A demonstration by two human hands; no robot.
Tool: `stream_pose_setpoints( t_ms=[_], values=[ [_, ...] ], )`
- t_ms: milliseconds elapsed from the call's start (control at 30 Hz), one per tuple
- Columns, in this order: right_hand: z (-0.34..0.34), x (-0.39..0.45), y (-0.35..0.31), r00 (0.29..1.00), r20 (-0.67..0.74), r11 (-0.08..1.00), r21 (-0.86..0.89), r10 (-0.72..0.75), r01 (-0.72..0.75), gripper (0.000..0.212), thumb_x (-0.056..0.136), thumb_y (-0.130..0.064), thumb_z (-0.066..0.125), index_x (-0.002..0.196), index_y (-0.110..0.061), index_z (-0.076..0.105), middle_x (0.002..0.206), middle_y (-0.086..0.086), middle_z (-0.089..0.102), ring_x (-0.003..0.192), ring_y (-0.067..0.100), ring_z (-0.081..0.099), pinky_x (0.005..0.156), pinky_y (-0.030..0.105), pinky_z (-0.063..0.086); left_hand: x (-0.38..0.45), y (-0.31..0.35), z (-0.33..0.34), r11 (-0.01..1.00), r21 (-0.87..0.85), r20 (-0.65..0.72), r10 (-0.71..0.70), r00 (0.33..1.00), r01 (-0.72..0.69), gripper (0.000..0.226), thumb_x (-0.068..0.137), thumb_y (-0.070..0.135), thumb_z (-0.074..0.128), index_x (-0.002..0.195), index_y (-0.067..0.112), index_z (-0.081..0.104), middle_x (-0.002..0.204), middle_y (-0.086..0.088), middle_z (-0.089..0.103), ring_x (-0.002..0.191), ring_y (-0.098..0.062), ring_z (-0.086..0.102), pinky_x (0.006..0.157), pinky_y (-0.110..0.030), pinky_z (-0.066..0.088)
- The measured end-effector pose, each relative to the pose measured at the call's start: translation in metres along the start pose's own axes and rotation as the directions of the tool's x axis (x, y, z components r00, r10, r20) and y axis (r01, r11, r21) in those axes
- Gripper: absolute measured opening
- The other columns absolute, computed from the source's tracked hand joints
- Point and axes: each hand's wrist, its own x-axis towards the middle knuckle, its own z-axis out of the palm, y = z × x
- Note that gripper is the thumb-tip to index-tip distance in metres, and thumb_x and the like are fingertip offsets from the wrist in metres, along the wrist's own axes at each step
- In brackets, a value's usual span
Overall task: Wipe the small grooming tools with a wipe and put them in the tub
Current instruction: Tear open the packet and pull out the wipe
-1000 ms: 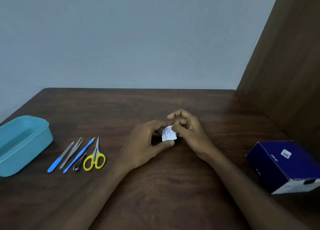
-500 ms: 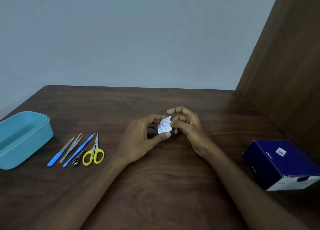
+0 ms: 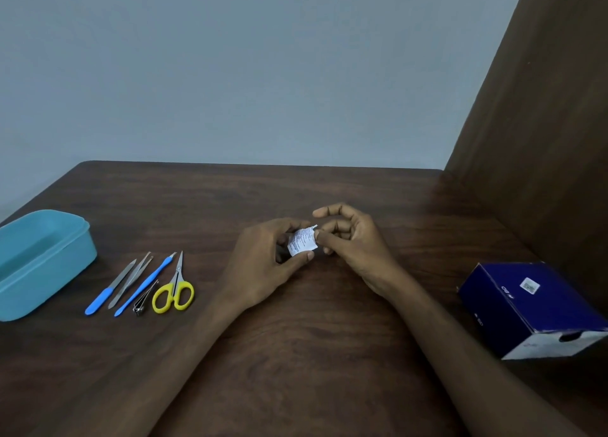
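Wipe packet (image 3: 302, 243) — small, white, printed, crumpled — pinched between both hands.

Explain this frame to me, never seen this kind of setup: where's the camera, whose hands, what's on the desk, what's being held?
There is no machine here. A person wears one wide-angle camera on the head, looking forward and down, so the two bare arms reach in from the bottom edge. The dark brown wooden table stands against a plain wall.

The left hand and right hand meet at mid-table and together pinch a small white printed sachet, presumably the wipe packet. Whether it is torn open I cannot tell.

Left of the hands lies a row of tools: a blue-handled metal file, steel tweezers, a slim blue-handled pusher, a small steel nail clipper and yellow-handled scissors. Further left is an open light-blue plastic tub. At the right sits a dark blue cardboard box.
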Motion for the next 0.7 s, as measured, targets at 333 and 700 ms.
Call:
stream_pose_setpoints(
  t_ms=[333, 700],
  values=[
    [0.0001, -0.0009, -0.0029, 1.000, -0.004, 0.999, 0.030, 0.016, -0.016, 0.032, 0.092, 0.006, 0.071, 0.119, -0.010, 0.068, 0.076, 0.003, 0.074, 0.061, 0.012, 0.061, 0.066, 0.026, 0.053, -0.0009, -0.0049, -0.0006, 0.998, -0.041, -0.048, -0.057, 0.997, 0.055, 0.043, 0.088, 0.038, 0.086, 0.129, 0.030, 0.075, 0.112, 0.019, 0.077, 0.096, -0.002, 0.072, 0.072, -0.015, 0.057],
    [-0.0014, -0.0026, -0.0018, 1.000, -0.007, 0.999, 0.038, 0.025, -0.025, 0.037, 0.089, 0.000, 0.080, 0.122, -0.012, 0.067, 0.081, 0.005, 0.078, 0.071, 0.015, 0.063, 0.071, 0.028, 0.055, -0.0012, -0.0035, -0.0017, 0.995, -0.082, -0.059, -0.063, 0.996, 0.058, 0.035, 0.089, 0.040, 0.085, 0.122, 0.033, 0.076, 0.109, 0.021, 0.077, 0.096, -0.002, 0.073, 0.076, -0.022, 0.059]
  ],
)
